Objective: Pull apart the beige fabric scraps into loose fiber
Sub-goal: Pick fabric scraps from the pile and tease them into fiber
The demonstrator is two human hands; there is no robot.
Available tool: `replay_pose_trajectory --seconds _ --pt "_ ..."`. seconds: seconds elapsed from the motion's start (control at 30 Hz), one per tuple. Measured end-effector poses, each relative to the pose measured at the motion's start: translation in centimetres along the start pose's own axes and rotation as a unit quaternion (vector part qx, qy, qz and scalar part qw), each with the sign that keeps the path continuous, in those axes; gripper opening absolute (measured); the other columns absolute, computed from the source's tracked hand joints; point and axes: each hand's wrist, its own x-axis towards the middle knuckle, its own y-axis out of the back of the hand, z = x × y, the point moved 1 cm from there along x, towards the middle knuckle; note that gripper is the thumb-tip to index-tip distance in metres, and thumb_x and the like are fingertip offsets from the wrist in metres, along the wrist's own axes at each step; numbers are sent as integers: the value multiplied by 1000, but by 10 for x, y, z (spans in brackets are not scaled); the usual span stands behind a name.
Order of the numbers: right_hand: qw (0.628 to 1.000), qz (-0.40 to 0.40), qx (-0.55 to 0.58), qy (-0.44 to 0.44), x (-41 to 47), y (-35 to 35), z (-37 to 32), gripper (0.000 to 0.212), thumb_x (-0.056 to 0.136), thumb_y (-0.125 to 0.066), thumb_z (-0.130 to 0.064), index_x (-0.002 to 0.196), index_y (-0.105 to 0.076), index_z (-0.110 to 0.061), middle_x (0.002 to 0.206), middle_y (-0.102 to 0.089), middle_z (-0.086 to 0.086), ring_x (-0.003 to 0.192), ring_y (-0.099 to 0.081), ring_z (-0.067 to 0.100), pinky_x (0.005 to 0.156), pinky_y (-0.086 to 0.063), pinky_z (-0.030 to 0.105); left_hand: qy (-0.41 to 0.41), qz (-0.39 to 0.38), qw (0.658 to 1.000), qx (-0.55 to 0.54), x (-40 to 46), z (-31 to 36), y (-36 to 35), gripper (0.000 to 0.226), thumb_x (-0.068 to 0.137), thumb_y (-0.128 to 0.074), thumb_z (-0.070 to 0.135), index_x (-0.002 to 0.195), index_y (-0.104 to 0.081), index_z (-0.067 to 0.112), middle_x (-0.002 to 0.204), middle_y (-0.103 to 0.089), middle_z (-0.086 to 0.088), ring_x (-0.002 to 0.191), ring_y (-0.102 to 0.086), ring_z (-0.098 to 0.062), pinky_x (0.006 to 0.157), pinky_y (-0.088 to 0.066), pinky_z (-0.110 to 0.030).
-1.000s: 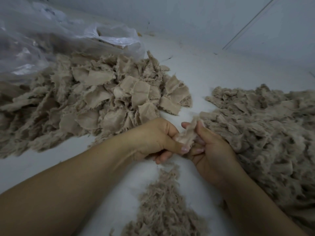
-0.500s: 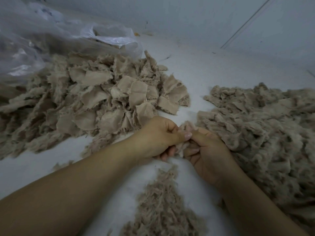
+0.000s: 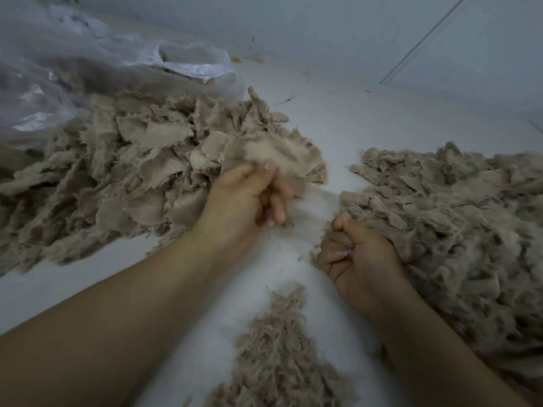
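Clear plastic bag [image 3: 88,80], far left, mouth open; beige scraps dimly visible inside. No legible writing. Scrap pile [image 3: 123,177] spills from bag across white counter [image 3: 338,121]. Left hand [image 3: 246,201] pinches blurred scrap [image 3: 282,157] at pile edge. Right hand [image 3: 355,259] curled against fiber heap [image 3: 452,207]; contents indiscernible. Smaller loose fiber mound [image 3: 279,353] near.

Your left hand [image 3: 244,201] and right hand [image 3: 357,259] are bare; no gloves, rings or watch show on them; both forearms run uncovered to the frame's lower edge, with no sleeve in view; your fingernails look short and unpainted.
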Motion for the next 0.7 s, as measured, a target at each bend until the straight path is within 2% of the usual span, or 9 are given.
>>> replay_pose_trajectory --seconds 0.07,0.13,0.23,0.3,0.37,0.43,0.5,0.6,0.7 --pt "1000 -9 13 -14 -2 0 0 36 100 -45 -24 67 -45 -11 46 -26 -7 33 -22 2 32 -28 14 -22 32 999 14 3 -5 -4 9 98 -55 11 106 -56 10 85 -67 -12 50 -57 -19 40 -40 -25" --pt "1000 -21 16 -13 -4 -1 -1 37 93 -50 -29 61 -46 -12 45 -27 -8 33 -22 3 30 -25 14 -26 27 977 211 1 -20 -6 16 94 -59 5 108 -59 14 89 -65 -8 52 -57 -7 44 -43 -21" --pt "1000 -24 4 6 -7 -2 -3 44 93 -49 -33 55 -46 -12 43 -26 -7 32 -20 3 28 -22 15 -74 -122 825 547 -1 -35 -16 28 88 -63 9 115 -64 17 106 -63 1 66 -54 6 60 -39 -11" --pt "1000 -24 3 14 -8 -2 -3 51 98 -45 -35 52 -47 -12 42 -25 -7 31 -20 3 28 -20 14 -84 -204 731 646 1 -37 -25 35 85 -60 17 119 -61 24 117 -59 6 84 -57 -3 68 -45 -26" --pt "1000 -20 7 13 -8 -2 -3 55 99 -43 -36 49 -49 -13 41 -24 -7 30 -20 3 28 -18 13 -116 -215 684 687 2 -36 -29 27 84 -58 19 110 -64 22 114 -56 8 92 -59 -18 66 -44 -31" --pt "1000 -15 14 10 -9 -2 -4 52 99 -44 -35 52 -49 -13 42 -25 -7 31 -20 3 28 -19 14 -143 -186 712 662 1 -38 -28 18 85 -60 13 98 -71 16 101 -60 3 88 -59 -22 67 -47 -35" --pt "1000 -11 21 10 -8 -2 -4 45 100 -44 -35 61 -48 -12 44 -26 -8 32 -21 2 28 -19 13 -129 -135 779 598 2 -36 -23 14 85 -66 6 91 -77 13 85 -63 5 80 -61 -14 71 -50 -28" --pt "1000 -5 20 14 -6 -1 -4 36 102 -43 -33 73 -51 -12 44 -27 -9 31 -21 2 28 -19 13 -63 -52 867 492 5 -30 -15 15 85 -72 7 79 -77 19 67 -64 17 62 -60 3 61 -46 -11" --pt "1000 6 7 11 -4 0 -4 27 103 -44 -28 85 -54 -11 46 -27 -9 32 -22 2 29 -21 13 -44 -12 918 393 1 -25 -9 20 86 -71 4 75 -75 20 54 -65 10 47 -57 0 49 -44 -13"
